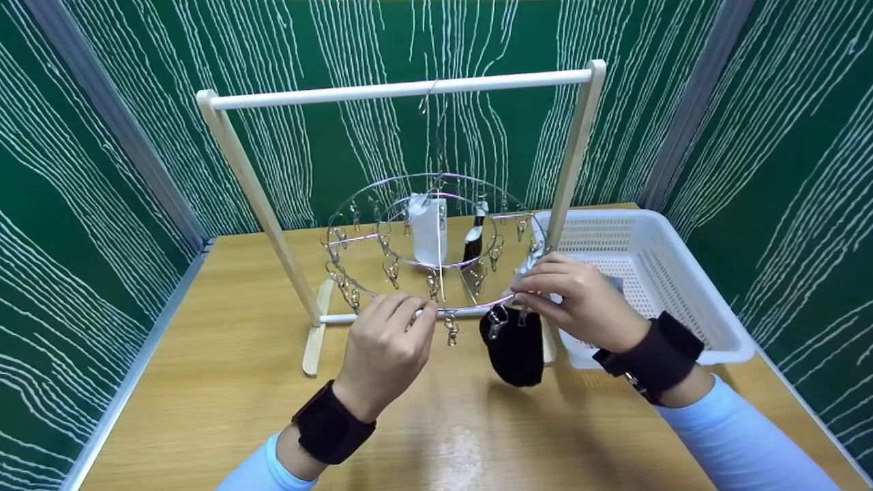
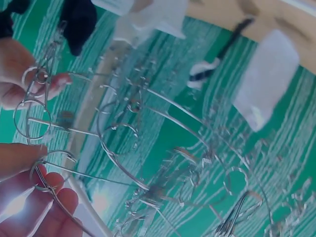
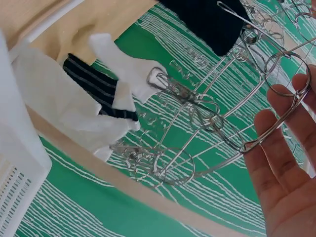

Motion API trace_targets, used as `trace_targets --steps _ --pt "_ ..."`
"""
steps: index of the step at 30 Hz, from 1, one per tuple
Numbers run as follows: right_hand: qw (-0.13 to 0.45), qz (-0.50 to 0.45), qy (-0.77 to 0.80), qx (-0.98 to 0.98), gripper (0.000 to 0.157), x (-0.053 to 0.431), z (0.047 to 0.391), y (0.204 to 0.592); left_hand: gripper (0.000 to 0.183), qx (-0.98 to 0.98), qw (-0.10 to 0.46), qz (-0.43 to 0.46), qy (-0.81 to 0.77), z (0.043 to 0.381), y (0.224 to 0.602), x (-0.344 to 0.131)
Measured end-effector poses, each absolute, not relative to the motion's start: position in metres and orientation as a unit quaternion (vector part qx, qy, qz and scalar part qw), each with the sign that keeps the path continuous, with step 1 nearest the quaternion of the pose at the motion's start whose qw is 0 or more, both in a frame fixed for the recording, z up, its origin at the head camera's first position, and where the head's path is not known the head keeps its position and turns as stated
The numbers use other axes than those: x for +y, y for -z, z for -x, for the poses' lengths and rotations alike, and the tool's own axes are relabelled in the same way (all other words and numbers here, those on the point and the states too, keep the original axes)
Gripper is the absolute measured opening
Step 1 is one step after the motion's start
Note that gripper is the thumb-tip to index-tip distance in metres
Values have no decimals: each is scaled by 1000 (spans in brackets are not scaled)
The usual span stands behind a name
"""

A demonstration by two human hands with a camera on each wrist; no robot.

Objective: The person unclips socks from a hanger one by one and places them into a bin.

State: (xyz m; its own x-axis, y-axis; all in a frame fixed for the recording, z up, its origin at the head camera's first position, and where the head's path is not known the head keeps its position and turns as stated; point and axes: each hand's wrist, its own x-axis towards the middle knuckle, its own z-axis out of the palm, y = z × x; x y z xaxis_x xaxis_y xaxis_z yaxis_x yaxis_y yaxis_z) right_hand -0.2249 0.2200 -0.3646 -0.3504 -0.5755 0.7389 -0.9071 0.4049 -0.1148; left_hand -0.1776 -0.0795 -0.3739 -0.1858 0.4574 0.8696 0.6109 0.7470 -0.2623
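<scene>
A round wire clip hanger (image 1: 443, 174) with two rings and many small metal clips hangs tilted by its hook from a white bar. At its front edge my left hand (image 1: 392, 341) grips the outer ring. My right hand (image 1: 590, 300) pinches that ring farther right, with fingertips against the wire in the right wrist view. Between the hands dangles a metal clip (image 1: 451, 329). A black sock-like piece (image 1: 516, 348) hangs from clips below my right hand. Behind that hand, white cloth (image 3: 126, 74) and a dark striped piece (image 3: 91, 81) hang, partly hidden in the head view.
A wooden stand (image 1: 576, 157) carries the white bar (image 1: 341, 93). On the ring's far side hang a white piece (image 1: 428, 232) and a narrow black-and-white piece (image 1: 474, 239). At right stands a white plastic basket (image 1: 689, 314) with a small grey item inside. Green walls surround the table (image 1: 225, 382).
</scene>
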Motion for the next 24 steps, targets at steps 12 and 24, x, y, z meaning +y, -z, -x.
trace_targets --steps 12,24 --pt "313 -458 -265 -789 33 219 219 358 8 -771 537 334 75 187 374 -99" --pt "304 -454 -269 -793 35 230 228 360 9 -790 523 305 94 199 374 -121"
